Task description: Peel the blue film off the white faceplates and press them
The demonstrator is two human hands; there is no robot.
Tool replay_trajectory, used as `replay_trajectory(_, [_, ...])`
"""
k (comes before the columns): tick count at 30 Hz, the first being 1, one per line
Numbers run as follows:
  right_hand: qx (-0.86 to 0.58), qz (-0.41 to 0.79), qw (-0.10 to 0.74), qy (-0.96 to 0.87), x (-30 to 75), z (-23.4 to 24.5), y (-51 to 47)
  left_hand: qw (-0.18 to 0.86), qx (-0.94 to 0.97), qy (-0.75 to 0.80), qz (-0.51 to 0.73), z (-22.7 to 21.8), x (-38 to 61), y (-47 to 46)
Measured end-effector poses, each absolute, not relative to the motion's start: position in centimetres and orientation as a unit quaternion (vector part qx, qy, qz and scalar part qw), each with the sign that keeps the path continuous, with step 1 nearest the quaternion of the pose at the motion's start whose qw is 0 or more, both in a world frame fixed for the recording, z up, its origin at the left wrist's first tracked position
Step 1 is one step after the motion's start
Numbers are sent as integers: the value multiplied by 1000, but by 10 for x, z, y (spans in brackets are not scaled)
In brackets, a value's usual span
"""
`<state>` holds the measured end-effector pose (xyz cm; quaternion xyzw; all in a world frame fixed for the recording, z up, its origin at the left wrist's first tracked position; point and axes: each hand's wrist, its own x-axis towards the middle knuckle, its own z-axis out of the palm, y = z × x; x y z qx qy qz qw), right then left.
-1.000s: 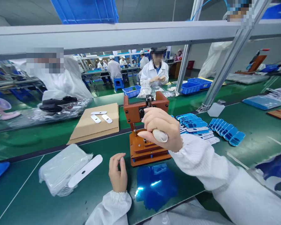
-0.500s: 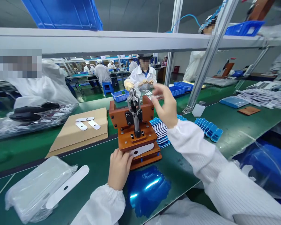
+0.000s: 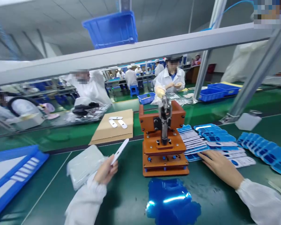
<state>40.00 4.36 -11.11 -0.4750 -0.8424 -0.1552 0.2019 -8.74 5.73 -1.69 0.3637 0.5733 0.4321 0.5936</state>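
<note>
My left hand (image 3: 106,171), left of the press, is closed around the lower end of a white strip with a dark hole (image 3: 120,151), which is tilted upward. The orange-brown toggle press (image 3: 164,148) stands at the middle of the bench, its lower plate showing blue pins and no strip on it. Stretched out, the fingers of my right hand (image 3: 221,167) rest on the near edge of the fanned blue-and-white strips (image 3: 194,142); its fingertips are partly hidden among them. A plastic-wrapped white stack (image 3: 85,165) lies behind my left forearm.
Shiny blue film (image 3: 173,203) lies before the press. Cardboard (image 3: 103,132) bears several small white pieces. A blue tray (image 3: 35,156) is at left, more blue strips (image 3: 267,150) and a white bottle (image 3: 248,120) at right. A shelf rail crosses above; co-workers sit beyond.
My left hand has left the press and moved left with a white strip. My right hand has come down from beside the lever onto the fanned strips. The view has turned left.
</note>
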Motion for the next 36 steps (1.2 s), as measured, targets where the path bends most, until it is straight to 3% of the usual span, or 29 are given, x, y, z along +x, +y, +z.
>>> replay_trajectory(4, [-457, -189, 204, -845, 403, -127, 52, 523, 378, 583, 493, -3, -85, 131])
replay_trajectory(9, [-458, -213, 164, -847, 410, -130, 47, 469, 444, 628, 435, -14, -86, 146])
replay_trajectory(19, [-422, -165, 140, -880, 419, -120, 55, 101, 447, 854, 245, -15, -216, 107])
replay_trajectory(25, [-425, -151, 182, -874, 417, -112, 35, 85, 440, 886, 117, -23, -229, 111])
replay_trajectory(32, [-450, -176, 298, -823, 384, -51, -18, 87, 475, 873, 72, -34, -190, 86])
replay_trajectory(36, [-471, -7, 358, -806, 333, -16, -43, 61, 504, 853, 124, -22, -164, 73])
